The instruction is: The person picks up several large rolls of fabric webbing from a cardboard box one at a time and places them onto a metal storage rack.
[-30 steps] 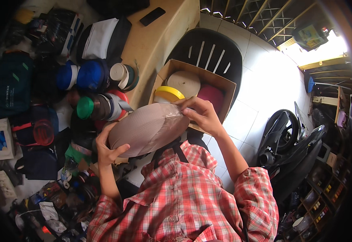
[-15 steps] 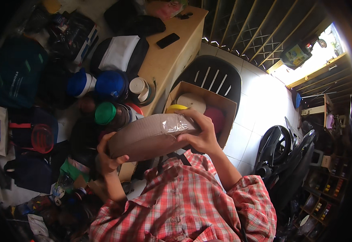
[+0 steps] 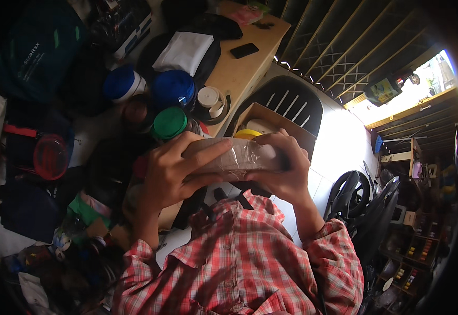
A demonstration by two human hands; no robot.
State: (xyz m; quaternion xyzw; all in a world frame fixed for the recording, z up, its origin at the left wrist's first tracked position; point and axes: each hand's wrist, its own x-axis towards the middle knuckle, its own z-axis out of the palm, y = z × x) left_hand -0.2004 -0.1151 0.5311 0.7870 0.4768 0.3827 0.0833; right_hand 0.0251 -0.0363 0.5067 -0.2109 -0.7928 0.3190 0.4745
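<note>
Between my hands, in front of my chest, is a thick grey-brown disc-shaped roll (image 3: 239, 156) with shiny clear tape across its rim. My left hand (image 3: 167, 169) grips its left end, fingers along the upper side and thumb below. My right hand (image 3: 286, 170) clasps the right end. The roll is held edge-on, so its flat faces barely show. Just beyond it stands an open cardboard box (image 3: 298, 137). Inside the box are a yellow round piece (image 3: 247, 134) and a cream disc (image 3: 260, 125), partly hidden by my right hand.
Behind the box is a black chair (image 3: 305, 100) with slots. A wooden table (image 3: 260, 63) bears a phone (image 3: 244, 50). Left are a green-lidded jar (image 3: 169, 123), blue round items (image 3: 173, 88), a white cup-shaped item (image 3: 208, 97) and bags (image 3: 35, 52). Bicycle-like black equipment (image 3: 352, 194) stands right.
The roll has turned more edge-on and come lower in front of me. My left hand has shifted its hold from the underside to the near end, fingers now over the top.
</note>
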